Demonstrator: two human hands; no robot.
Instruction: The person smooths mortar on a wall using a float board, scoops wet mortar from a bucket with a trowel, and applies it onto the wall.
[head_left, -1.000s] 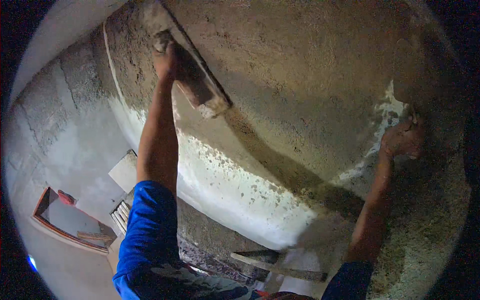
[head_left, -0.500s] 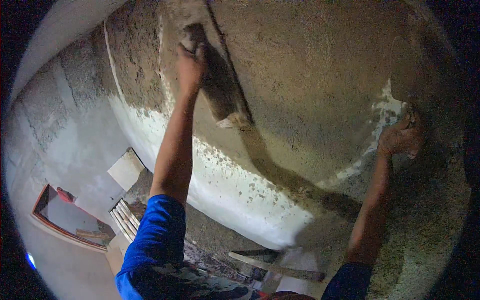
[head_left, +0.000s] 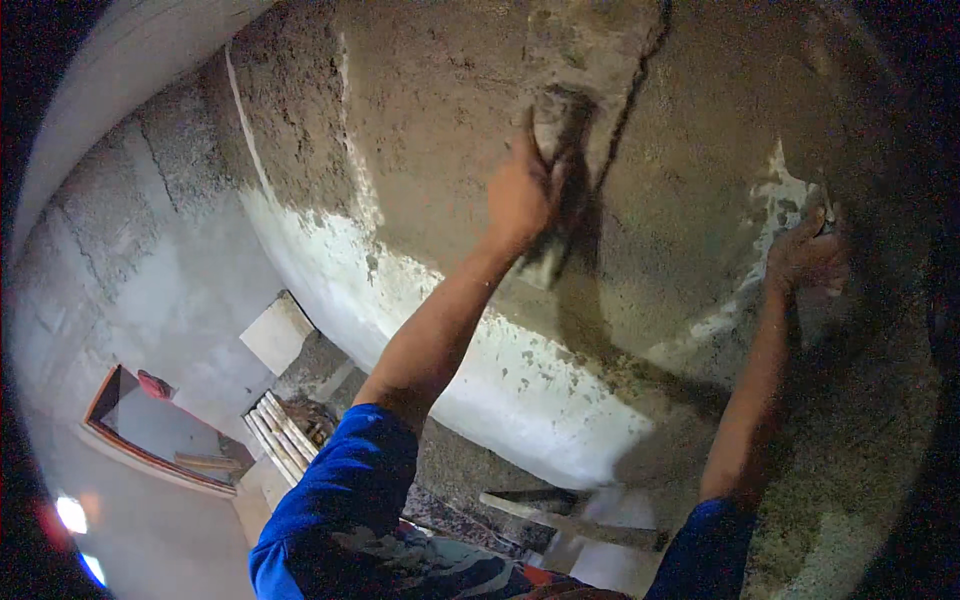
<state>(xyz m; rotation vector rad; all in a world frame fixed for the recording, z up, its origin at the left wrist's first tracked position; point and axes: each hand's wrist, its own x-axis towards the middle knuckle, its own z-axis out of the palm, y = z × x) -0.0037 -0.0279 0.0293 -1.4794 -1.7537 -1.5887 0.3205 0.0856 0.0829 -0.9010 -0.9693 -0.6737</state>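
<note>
My left hand [head_left: 520, 195] is closed around the handle of a plastering float [head_left: 568, 125], whose long board is pressed against the wet brown plaster [head_left: 450, 190] on the wall. The hand and its shadow hide part of the board. A raised, ragged ridge of plaster [head_left: 632, 95] runs just to the right of the float. Further right, my right hand [head_left: 808, 258] is closed on what looks like a trowel [head_left: 827, 205]. Only a thin metal part shows there, and its blade blends into the dark wall. Beside that hand is a bare white patch [head_left: 785, 195].
Below the plaster runs a white, unplastered band [head_left: 540, 385] of wall. At lower left are a pale square panel [head_left: 277, 333], a bundle of pale lengths [head_left: 280, 437] and a brown-framed opening [head_left: 160, 465]. A board [head_left: 570, 520] lies low, close to my body.
My left hand has swept the float rightward across the wall, and the float has turned more upright. My right hand has barely shifted. The view has moved slightly.
</note>
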